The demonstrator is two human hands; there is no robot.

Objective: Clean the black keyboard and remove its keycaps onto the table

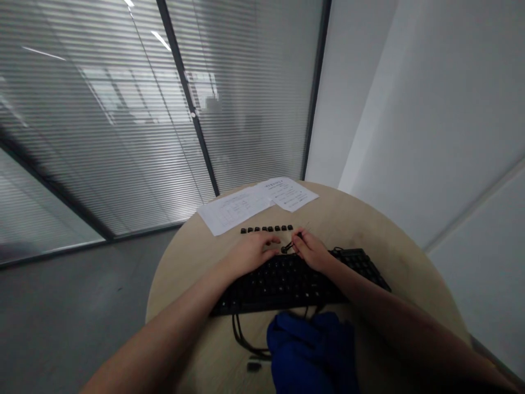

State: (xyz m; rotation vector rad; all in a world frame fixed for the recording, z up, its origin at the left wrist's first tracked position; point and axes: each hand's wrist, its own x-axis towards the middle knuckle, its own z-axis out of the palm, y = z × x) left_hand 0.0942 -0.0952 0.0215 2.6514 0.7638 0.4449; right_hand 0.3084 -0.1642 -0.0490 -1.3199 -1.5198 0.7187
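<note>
A black keyboard (279,282) lies across the round table, partly covered by my forearms. My right hand (314,250) pinches a small dark keycap puller (292,244) above the keyboard's far edge. At the puller's lower-left end is a black keycap (284,249); whether it is gripped there I cannot tell. My left hand (256,249) is just left of that keycap, thumb and fingers apart, with nothing visible between them. Beyond both hands, several black keycaps (269,229) stand in a neat row on the tabletop.
Printed paper sheets (241,208) lie at the round table's (172,279) far edge. Near me are a blue cloth (309,350), a looped black cable (241,339) and a small dark object (254,366). A glass partition with blinds (254,109) and white walls stand behind.
</note>
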